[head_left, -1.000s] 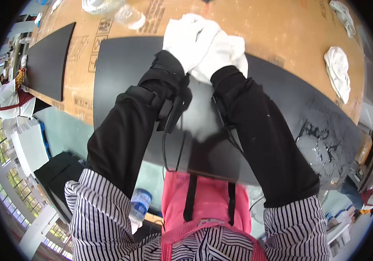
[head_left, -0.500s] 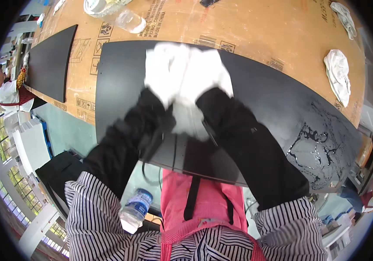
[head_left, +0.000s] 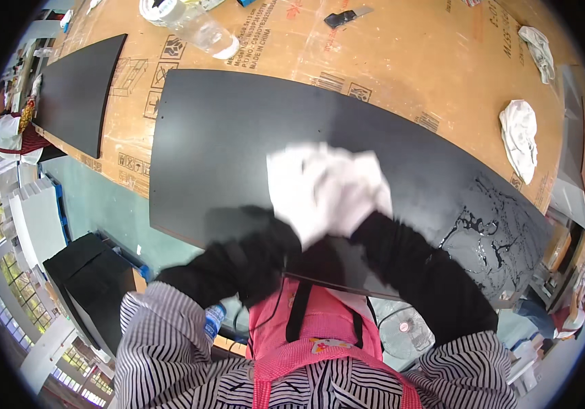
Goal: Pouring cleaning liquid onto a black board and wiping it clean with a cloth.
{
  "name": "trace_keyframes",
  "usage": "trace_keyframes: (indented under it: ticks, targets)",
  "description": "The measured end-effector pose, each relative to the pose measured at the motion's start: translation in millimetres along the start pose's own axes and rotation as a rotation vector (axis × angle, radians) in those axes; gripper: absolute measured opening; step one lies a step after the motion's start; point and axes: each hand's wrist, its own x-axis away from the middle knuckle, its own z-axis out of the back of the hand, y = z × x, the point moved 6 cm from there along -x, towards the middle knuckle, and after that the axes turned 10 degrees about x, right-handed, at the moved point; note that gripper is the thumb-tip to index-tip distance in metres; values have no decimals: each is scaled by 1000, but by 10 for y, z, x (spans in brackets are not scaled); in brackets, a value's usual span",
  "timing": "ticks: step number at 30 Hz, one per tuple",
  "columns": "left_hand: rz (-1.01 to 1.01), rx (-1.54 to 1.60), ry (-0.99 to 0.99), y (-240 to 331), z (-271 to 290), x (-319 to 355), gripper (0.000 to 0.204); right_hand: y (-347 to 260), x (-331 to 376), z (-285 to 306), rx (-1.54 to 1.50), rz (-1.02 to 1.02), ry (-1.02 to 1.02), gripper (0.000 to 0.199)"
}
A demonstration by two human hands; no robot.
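A: What's on the cardboard (head_left: 401, 61)?
B: Clear btl (head_left: 200, 31) far L, small blk tool (head_left: 339, 18) nr mid, 2 crumpled wht cloths (head_left: 519, 140) on R.
A: & L edge?
B: Blk panel (head_left: 81, 95), co-worker (head_left: 9, 133) beside it.
A: Far R?
B: Another person (head_left: 571, 317).

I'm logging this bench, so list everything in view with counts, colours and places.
Near panel: one, black, centre
Far panel: one, black, left
Liquid: one patch, clear, near panel's right end
Cardboard: count unclear, brown, under both panels
Crumpled cloths: two, white, right side
Clear bottle: one, colourless, upper left
Small tool: one, black and grey, top centre
Blue-labelled bottle: one, blue, lower left
Dark stack: one, black, lower left
Co-workers: two, white and maroon tops, left and right
Background clutter: uncountable, mixed colours, edges
Apron or bag: one, pink, bottom centre
Striped sleeves: two, black-and-white, bottom
Arm covers: two, black, lower centre
Left hand, right hand: one each, white-covered, centre
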Motion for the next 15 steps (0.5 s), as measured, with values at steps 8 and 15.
trace_keyframes:
  ticks: [8,15]
  targets:
    - [-1,393,-15,-293,-194,-1240,18,327,-514,706,161,-228,473,32]
    - [181,145,314,1138,-835,431,9,528,1284,588,312,-354,-68,41]
